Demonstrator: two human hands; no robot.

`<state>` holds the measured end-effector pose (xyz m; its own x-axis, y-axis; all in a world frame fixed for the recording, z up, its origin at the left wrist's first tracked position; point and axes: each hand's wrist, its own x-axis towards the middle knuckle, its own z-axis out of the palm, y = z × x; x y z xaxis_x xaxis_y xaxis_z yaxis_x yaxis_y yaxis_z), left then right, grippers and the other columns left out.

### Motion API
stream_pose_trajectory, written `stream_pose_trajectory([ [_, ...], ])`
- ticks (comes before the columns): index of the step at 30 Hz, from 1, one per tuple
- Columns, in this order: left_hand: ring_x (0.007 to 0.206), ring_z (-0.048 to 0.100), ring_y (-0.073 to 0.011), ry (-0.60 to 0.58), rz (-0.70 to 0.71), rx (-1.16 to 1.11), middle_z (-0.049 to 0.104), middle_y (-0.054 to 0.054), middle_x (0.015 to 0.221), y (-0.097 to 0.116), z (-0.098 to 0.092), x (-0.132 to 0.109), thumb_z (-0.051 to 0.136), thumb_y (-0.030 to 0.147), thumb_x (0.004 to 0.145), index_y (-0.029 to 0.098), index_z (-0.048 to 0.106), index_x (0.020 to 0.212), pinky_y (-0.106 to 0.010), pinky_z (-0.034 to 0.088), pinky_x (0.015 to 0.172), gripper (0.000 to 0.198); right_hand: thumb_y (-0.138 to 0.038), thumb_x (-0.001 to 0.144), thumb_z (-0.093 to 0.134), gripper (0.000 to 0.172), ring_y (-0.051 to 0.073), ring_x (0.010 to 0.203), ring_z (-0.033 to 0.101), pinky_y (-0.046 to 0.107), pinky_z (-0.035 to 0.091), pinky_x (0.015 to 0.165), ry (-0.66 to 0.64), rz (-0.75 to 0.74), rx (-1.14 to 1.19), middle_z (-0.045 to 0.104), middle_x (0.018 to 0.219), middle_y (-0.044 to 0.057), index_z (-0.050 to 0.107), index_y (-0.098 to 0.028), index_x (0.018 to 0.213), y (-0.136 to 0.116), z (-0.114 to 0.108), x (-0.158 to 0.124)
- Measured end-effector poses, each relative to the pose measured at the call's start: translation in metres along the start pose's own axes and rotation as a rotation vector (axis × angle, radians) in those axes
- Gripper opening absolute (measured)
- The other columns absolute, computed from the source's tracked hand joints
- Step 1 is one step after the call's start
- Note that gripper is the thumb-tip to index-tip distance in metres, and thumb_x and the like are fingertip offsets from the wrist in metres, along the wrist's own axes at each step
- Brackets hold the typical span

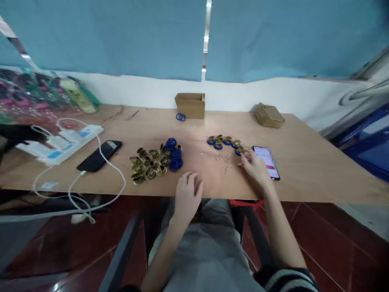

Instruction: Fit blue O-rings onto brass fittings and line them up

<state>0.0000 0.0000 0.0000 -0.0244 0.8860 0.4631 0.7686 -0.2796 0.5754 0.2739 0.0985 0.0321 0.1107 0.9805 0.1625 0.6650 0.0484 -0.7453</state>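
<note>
The person sits at a wooden table (pixel 304 162). The left hand (pixel 187 194) lies palm down on the near edge of the table. Its grip is open and it holds nothing. The right hand (pixel 255 167) is stretched forward, and its fingertips (pixel 244 156) are at the near end of a curved row of brass caps with blue rings (pixel 224 142). The picture is blurred there, so I cannot tell if the grip is closed on a cap or only touches it. Just beside this hand, on its right, lies a phone with a lit screen (pixel 267 161).

Between the two hands there are some small thin wire pieces (pixel 219 157) on the table. To the left of the left hand is a pile of loose brass caps (pixel 148 164), and a heap of blue rings (pixel 174 155) touches it. Further left lies a black phone (pixel 99 155) with a white cable (pixel 109 178), near a white power strip (pixel 62 142). At the back stand a small open cardboard box (pixel 190 105) and a flat brown packet (pixel 269 115).
</note>
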Motion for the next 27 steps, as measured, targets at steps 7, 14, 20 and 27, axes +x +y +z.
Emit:
stream_pose_trajectory([
  [7,0.113,0.059,-0.0308,0.211,-0.027,0.144,0.064,-0.016,0.121,-0.029,-0.027,0.029,0.058,0.021,0.095,0.016,0.064,0.115,-0.046,0.048,0.102,0.022,-0.030,0.094,0.052,0.025,0.025,0.076,0.077,0.036,0.058,0.071,0.028,-0.097,-0.042,0.078,0.103,0.012,0.058,-0.020,0.116,-0.012,0.000,-0.004],
  [14,0.103,0.058,-0.0352,0.188,-0.174,0.323,0.066,-0.019,0.108,-0.047,-0.025,0.045,0.060,0.036,0.093,0.010,0.065,0.113,-0.049,0.049,0.094,0.033,-0.027,0.092,0.052,0.010,0.022,0.067,0.068,0.031,0.048,0.067,0.003,-0.164,-0.169,0.074,0.080,0.006,0.060,-0.021,0.093,-0.036,0.016,-0.013],
  [20,0.109,0.057,-0.0343,0.203,-0.204,0.268,0.065,-0.019,0.112,-0.047,-0.017,0.045,0.054,0.028,0.096,0.012,0.064,0.114,-0.049,0.047,0.098,0.026,-0.023,0.093,0.050,0.009,0.021,0.068,0.067,0.029,0.043,0.066,-0.136,-0.232,-0.208,0.073,0.080,0.006,0.058,-0.021,0.095,-0.037,0.029,-0.015],
  [27,0.103,0.061,-0.0336,0.193,-0.147,0.216,0.069,-0.015,0.109,-0.056,-0.019,0.046,0.054,0.020,0.094,0.015,0.065,0.111,-0.048,0.050,0.096,0.020,-0.023,0.094,0.050,0.008,0.021,0.072,0.068,0.029,0.043,0.069,-0.177,-0.273,-0.214,0.074,0.083,0.006,0.057,-0.021,0.097,-0.035,0.029,-0.016],
])
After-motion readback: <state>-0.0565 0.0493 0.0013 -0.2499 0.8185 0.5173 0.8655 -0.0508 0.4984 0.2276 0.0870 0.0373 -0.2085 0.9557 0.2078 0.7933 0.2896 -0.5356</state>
